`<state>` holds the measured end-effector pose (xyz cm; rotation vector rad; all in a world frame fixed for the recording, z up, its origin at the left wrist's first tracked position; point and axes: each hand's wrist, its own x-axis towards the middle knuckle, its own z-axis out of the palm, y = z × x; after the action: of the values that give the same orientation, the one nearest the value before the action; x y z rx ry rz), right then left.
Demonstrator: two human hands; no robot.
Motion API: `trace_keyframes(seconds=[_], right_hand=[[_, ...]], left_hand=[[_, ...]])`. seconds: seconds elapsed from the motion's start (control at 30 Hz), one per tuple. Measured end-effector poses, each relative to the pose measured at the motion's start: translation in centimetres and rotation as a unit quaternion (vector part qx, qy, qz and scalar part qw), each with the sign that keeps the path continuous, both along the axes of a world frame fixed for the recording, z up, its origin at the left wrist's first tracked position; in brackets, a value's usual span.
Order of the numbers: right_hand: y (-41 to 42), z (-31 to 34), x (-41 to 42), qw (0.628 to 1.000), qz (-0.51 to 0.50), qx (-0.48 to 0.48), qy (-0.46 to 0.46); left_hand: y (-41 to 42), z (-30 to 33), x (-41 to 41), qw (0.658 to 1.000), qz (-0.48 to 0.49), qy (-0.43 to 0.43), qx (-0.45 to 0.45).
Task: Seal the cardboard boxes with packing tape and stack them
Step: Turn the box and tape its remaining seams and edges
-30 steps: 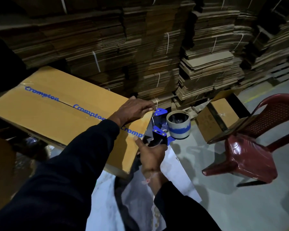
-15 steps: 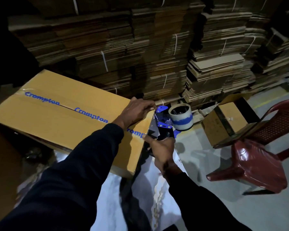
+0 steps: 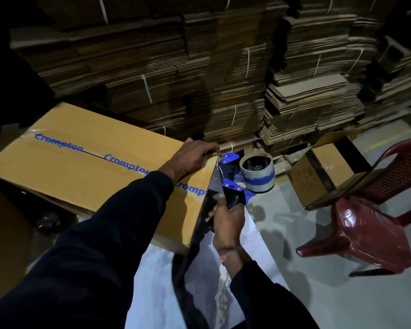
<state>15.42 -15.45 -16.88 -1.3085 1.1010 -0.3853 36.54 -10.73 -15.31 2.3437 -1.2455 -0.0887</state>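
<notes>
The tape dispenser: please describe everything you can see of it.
The tape dispenser has blue metal side plates with small screws and a dark handle. It carries a pale roll of tape with blue print, the core facing the camera. The right hand grips its handle. It sits at the right end edge of the cardboard box, where the printed tape ends; the left hand presses the box beside it.

Dim, underexposed scene; dark corners, wide-angle bending at edges, soft detail.

Tan cardboard box [image 3: 81, 176], flaps closed under blue-printed tape [image 3: 119, 160], lies flat.
</notes>
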Motion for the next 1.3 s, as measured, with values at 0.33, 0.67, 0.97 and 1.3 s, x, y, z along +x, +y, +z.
trace_keyframes(seconds=[0.33,0.67,0.97,1.3], right_hand=[[-0.1,2.8,1.1,0.986,-0.076,0.123,-0.08],[-2.0,5.1,1.5,0.945,-0.083,0.278,-0.149],[-2.9,6.0,2.1,0.931,-0.079,0.32,-0.155],[-3.7,8.2,3.2,0.935,-0.073,0.315,-0.146]], left_hand=[[0.0,0.4,-0.3,1.0,-0.004,-0.002,-0.004],[-0.1,1.4,-1.2,1.0,-0.006,-0.009,-0.005],[0.0,1.5,0.4,0.99,-0.011,0.135,0.042],[-2.1,3.7,1.1,0.945,-0.013,0.32,-0.071]])
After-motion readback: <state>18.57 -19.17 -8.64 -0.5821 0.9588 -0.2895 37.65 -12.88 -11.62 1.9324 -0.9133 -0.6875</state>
